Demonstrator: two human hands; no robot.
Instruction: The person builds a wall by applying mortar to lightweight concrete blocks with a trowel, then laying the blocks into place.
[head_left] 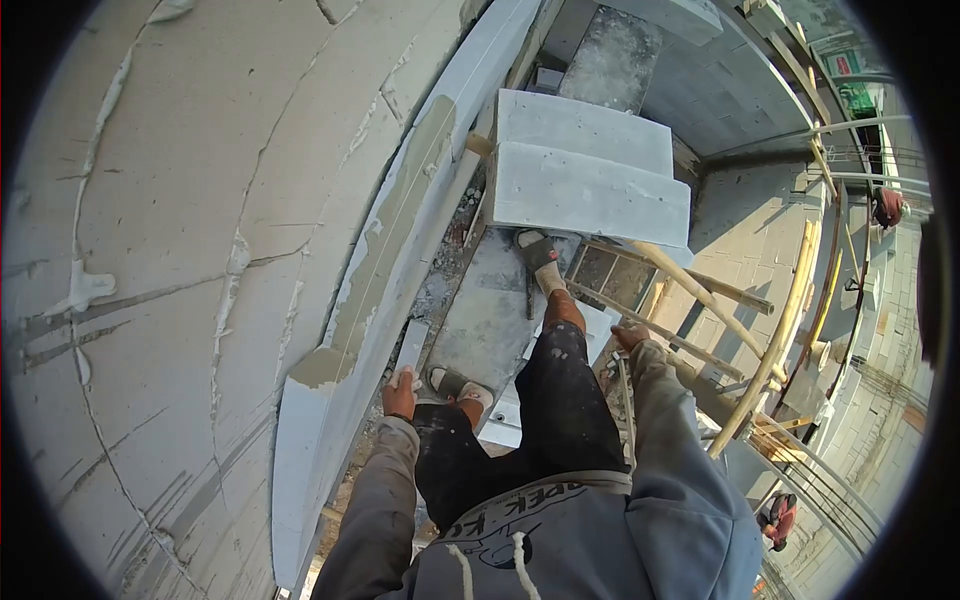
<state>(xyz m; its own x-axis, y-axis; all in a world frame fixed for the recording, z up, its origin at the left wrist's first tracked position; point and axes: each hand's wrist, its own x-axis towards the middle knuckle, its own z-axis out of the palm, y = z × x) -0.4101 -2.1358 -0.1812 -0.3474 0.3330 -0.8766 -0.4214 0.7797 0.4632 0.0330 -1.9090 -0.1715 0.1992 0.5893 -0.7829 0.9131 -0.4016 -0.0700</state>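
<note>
- Left hand [400, 392]: fingers closed around the flat strip's [412, 346] near end, likely for control, beside the blockwork [385, 235].
- Right hand [630, 336]: fingers curled in; cannot tell if gripping anything.
- Blocks [590, 190]: ahead, seemingly within reach.

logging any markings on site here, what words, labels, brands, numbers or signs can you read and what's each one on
"PEK" on the front of the hoodie; the letters around it are too creased or cut off to read surely.
Green sign beyond the poles, with a red and white patch: too small and blurred to read.
I can make out no other text.
</note>
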